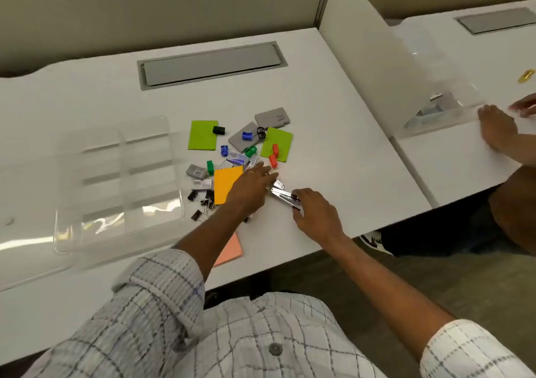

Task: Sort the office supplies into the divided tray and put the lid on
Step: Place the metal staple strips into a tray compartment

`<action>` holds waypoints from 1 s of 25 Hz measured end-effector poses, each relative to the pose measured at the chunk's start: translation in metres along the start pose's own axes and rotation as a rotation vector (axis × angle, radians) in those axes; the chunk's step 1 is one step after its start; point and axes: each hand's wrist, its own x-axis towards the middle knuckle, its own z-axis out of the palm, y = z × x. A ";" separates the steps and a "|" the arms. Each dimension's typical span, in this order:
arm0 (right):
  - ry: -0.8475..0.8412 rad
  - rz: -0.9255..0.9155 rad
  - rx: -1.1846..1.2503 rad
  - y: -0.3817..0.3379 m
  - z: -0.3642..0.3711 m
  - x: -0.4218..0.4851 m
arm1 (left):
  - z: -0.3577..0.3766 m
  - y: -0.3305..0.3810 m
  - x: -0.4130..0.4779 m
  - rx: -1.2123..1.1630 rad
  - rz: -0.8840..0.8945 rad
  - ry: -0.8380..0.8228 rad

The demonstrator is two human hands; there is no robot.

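Observation:
A clear divided tray (121, 171) lies on the white desk at the left, its compartments bare. The supplies are heaped to its right: green sticky pads (203, 135), an orange pad (224, 184), grey boxes (271, 116), small coloured sharpeners (247, 136), black binder clips (200, 200) and staple boxes (197, 171). My left hand (251, 187) reaches over the orange pad, its fingers stretched onto a silver stapler (278, 183). My right hand (314, 212) pinches the near end of a second silver stapler (282, 195). A clear lid (32, 264) seems to lie at the tray's front left.
A pink pad (230, 250) lies by the desk's front edge under my left forearm. A grey cable hatch (211, 64) is set into the desk behind the pile. At the neighbouring desk on the right, another person's hand (497, 129) rests beside a clear tray (441, 110).

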 end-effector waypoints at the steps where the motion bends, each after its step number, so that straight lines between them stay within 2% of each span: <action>1: -0.001 -0.009 0.005 0.003 -0.003 0.003 | -0.001 -0.001 0.003 0.059 0.014 0.001; 4: -0.063 -0.012 0.018 0.011 -0.009 0.005 | -0.007 -0.001 0.007 0.165 0.022 0.013; 9: -0.122 0.062 0.147 0.010 -0.022 0.019 | -0.007 -0.002 0.006 0.112 -0.041 0.056; 17: -0.149 0.169 0.368 -0.005 -0.061 0.041 | -0.039 -0.004 -0.016 -0.201 -0.105 0.227; 21: -0.101 0.181 0.399 -0.042 -0.071 0.054 | -0.070 -0.030 -0.051 -0.393 -0.220 0.336; 25: -0.055 0.151 0.439 -0.089 -0.068 0.061 | -0.095 -0.075 -0.102 -0.404 -0.243 0.357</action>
